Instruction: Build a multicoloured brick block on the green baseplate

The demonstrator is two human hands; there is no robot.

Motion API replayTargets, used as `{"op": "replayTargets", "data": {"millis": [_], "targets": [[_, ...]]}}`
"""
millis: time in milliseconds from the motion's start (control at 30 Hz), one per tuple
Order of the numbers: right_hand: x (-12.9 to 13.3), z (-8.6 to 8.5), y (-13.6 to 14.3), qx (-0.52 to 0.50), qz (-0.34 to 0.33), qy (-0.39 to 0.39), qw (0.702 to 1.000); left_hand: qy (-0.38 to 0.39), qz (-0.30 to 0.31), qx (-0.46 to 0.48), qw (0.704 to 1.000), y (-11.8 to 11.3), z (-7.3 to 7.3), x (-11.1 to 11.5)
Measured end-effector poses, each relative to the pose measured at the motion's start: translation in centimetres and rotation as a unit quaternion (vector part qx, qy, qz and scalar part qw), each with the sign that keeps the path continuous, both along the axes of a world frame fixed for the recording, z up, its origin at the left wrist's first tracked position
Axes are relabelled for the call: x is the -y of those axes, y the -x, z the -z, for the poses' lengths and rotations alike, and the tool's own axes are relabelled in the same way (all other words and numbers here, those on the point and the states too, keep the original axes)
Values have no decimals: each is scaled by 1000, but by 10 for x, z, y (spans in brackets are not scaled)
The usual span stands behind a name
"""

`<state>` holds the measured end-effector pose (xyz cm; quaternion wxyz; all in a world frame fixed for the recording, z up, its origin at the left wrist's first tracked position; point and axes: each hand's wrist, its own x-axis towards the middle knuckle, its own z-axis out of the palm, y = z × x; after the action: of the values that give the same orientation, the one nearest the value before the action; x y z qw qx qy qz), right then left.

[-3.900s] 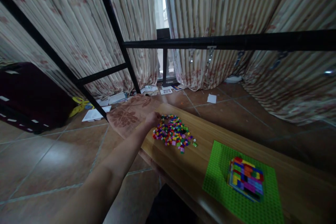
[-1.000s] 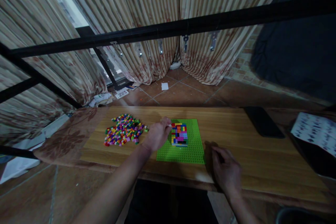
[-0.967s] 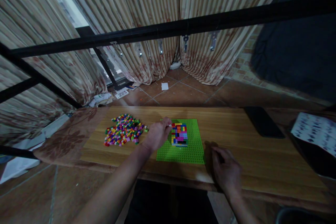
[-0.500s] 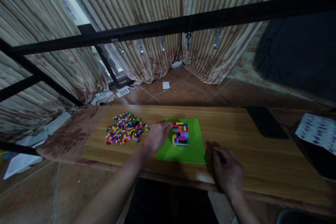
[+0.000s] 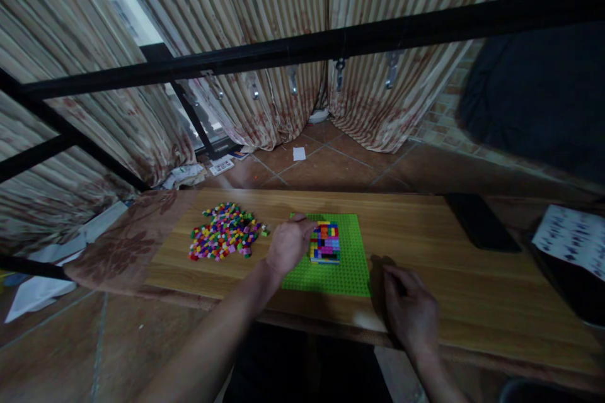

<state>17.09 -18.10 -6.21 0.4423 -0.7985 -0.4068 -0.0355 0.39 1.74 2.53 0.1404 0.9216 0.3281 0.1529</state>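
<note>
My left hand [image 5: 290, 243] reaches over the left part of a green studded baseplate [image 5: 352, 274]. Its fingers are pinched together at the back left corner of a low block of multicoloured toy bricks [image 5: 326, 242]. Whatever sits between those fingertips is too small or hidden to make out. The built block stands on the plate, its top a patchwork of red, yellow, orange, blue, pink and purple. To the right of the plate, my right hand [image 5: 411, 305] rests on the table with its fingers loosely curled in, and I see nothing in them.
A heap of loose toy bricks [image 5: 224, 233] lies left of the plate, with a few stray pieces [image 5: 265, 230] beside it. On the right of the wooden table [image 5: 416, 220] lies a dark flat device [image 5: 481, 220]. A black metal rail [image 5: 302, 53] crosses beyond.
My left hand has shifted slightly to the right, its fingertips now further over the block's back left corner. My right hand stays where it was.
</note>
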Motion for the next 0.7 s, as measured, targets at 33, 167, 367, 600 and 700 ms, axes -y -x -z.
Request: {"op": "replayTargets", "data": {"millis": [33,167,367,600,700], "targets": [[0,0,0,-2,0,1,1000,-3,0,-4,1000,-2,-1,0],[0,0,0,-11,-1,-1,1000,-13,12,-44,999,-7,-3,2],[0,1,-1,-22,-9,-5,1000,-48,9,-93,994,-11,-4,4],[0,0,0,-25,-5,1,1000,-79,20,-83,993,-11,0,2],[0,-1,0,-22,-7,-2,1000,-92,29,-65,993,-10,3,1]]}}
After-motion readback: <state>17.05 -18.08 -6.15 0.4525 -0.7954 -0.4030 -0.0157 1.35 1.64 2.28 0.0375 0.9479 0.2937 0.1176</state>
